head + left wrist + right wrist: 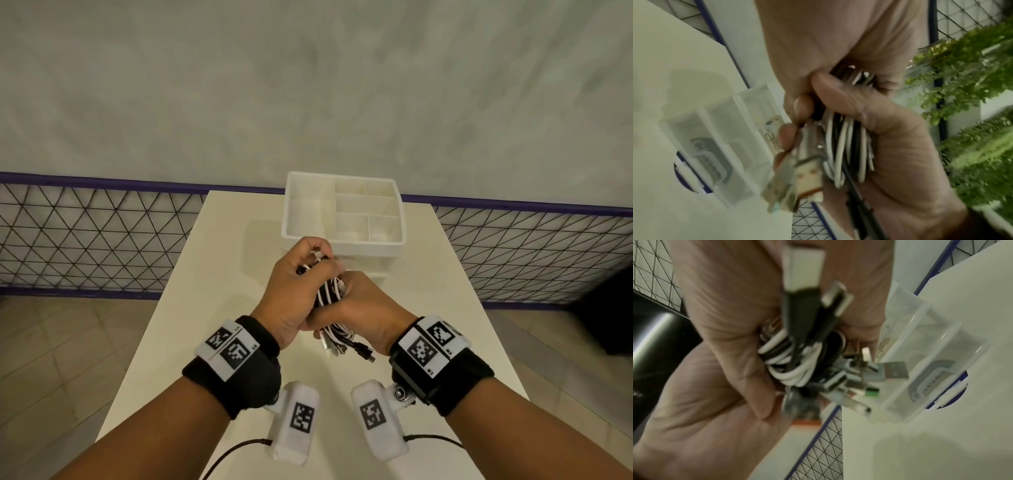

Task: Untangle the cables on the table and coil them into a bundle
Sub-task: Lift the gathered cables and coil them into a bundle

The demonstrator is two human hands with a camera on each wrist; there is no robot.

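Observation:
Above the middle of the white table (212, 274), both hands hold one bundle of white and black cables (328, 291). My left hand (301, 277) curls over the bundle's top from the left. Lower down, my right hand (363, 301) wraps around it from the right. Several plug ends (346, 346) stick out below the hands toward me. In the left wrist view the cable loops (844, 146) lie under curled fingers, with USB plugs (807, 175) blurred in front. In the right wrist view the coils (793, 363) and a USB plug (895, 372) show between the two palms.
A white organizer with compartments (342, 236) stands on a clear drawer box just beyond the hands, at the table's far end. A wire mesh fence (85, 240) runs behind the table. A dark object (609, 308) sits at the right; green plants (972, 81) hang nearby.

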